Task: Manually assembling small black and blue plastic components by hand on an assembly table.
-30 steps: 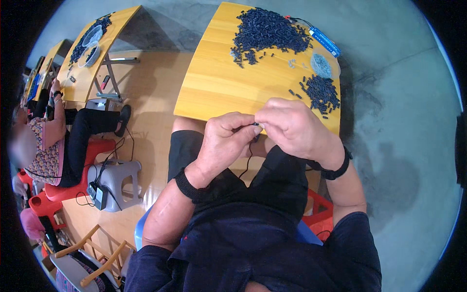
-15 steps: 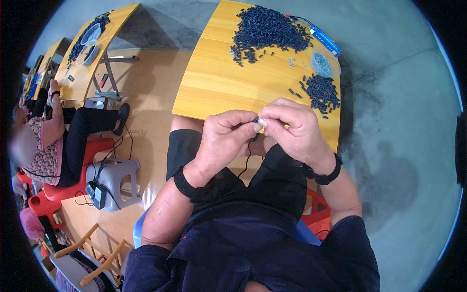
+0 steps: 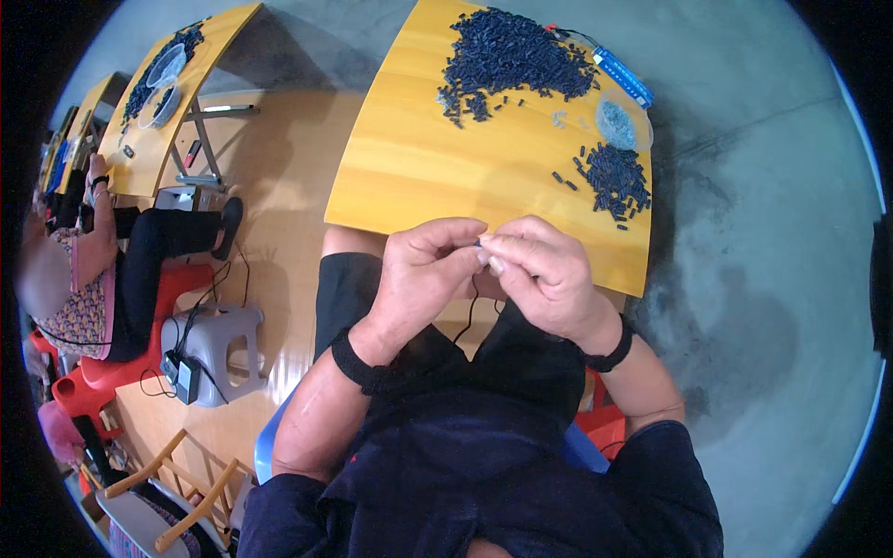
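Note:
My left hand [image 3: 419, 274] and my right hand [image 3: 551, 274] meet above my lap, just off the table's near edge. Pinched in my left fingertips is a small dark cylindrical piece [image 3: 478, 244], mostly covered by the fingers. My right thumb and forefinger close on its other end; whether they grip a separate tiny part cannot be made out. A big heap of small black cylindrical pieces [image 3: 512, 54] lies at the far side of the wooden table [image 3: 400, 167]. A smaller heap of similar black pieces [image 3: 616, 181] is beyond my right hand, by the right edge.
A clear tub of small pale parts [image 3: 616, 126] stands near the table's right edge, beside a blue rectangular box [image 3: 623, 79] with wires. Leftward, another person [image 3: 88, 279] sits at a second table [image 3: 158, 139]. A grey stool [image 3: 216, 349] carries cables and a black adapter.
Both hands have shifted slightly nearer to me and left, still joined at the fingertips. My right fingers have changed their pinch, and less of the dark piece shows.

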Motion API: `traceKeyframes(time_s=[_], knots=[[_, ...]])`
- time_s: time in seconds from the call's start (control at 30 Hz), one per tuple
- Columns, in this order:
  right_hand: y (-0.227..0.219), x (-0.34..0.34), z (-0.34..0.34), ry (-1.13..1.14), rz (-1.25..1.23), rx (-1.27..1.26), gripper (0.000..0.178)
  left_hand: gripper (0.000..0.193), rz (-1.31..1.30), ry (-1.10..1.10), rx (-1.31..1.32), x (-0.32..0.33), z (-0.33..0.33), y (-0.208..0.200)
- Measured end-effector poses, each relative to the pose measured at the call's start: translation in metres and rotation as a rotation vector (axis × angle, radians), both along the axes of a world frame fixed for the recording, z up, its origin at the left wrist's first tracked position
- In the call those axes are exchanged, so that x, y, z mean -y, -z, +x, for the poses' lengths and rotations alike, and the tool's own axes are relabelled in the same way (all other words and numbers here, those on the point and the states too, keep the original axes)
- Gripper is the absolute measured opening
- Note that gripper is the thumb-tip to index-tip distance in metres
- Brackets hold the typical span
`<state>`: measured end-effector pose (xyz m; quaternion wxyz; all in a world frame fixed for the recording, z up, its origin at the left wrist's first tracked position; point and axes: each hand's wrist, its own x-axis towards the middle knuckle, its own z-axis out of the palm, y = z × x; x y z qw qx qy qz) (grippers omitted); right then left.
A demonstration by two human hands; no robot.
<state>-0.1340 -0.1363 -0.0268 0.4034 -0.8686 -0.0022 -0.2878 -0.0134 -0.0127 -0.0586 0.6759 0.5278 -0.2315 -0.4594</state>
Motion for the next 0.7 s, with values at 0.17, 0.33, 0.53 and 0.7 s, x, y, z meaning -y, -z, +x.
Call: traceKeyframes(time_s=[0.17, 0.33, 0.53, 0.7], knots=[[0.01, -0.002, 0.003, 0.0, 0.077, -0.071, 0.023, 0.011, 0.03, 0.01, -0.032, -0.002, 0.006, 0.006], [0.032, 0.031, 0.022, 0.275, 0.56, -0.424, 0.011, 0.008, 0.024, -0.008, 0.041, 0.0, 0.013, 0.021], [0.127, 0.153, 0.061, 0.598, 0.328, -0.369, 0.011, 0.011, 0.005, -0.02, -0.035, -0.001, 0.016, 0.023], [0.153, 0.219, 0.093, 0.741, 0.111, -0.395, 0.009, 0.013, 0.016, -0.038, -0.014, 0.001, 0.019, 0.03]])
